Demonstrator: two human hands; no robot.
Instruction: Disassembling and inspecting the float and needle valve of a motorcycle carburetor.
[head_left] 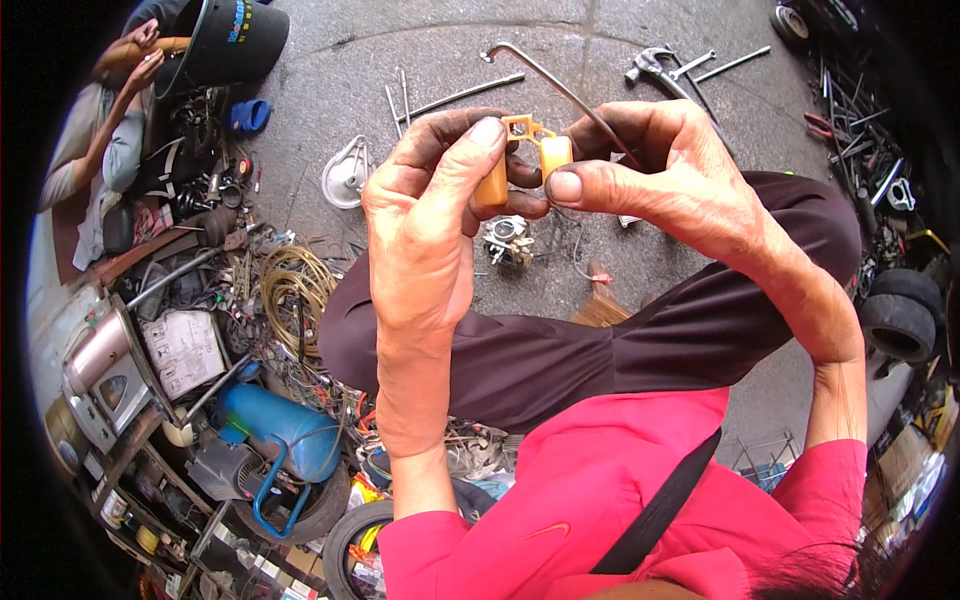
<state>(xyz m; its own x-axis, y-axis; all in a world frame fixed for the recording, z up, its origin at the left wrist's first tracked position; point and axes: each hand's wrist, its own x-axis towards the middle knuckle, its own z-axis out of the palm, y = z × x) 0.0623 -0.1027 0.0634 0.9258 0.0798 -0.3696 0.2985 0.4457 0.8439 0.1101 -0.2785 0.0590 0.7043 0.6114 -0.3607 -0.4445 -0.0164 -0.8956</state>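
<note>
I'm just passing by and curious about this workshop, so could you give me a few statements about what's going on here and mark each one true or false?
1. Both hands hold one small orange plastic part. True: the left hand and the right hand pinch it between thumb and fingers.
2. A blue air compressor tank lies on the person's left. True.
3. The white metal cover rests in the person's lap. False: it lies on the concrete ground, beyond the knees.
4. The small tyres are on the person's left. False: they sit at the right.
5. A small carburettor-like metal part lies on the ground below the hands. True.
</note>
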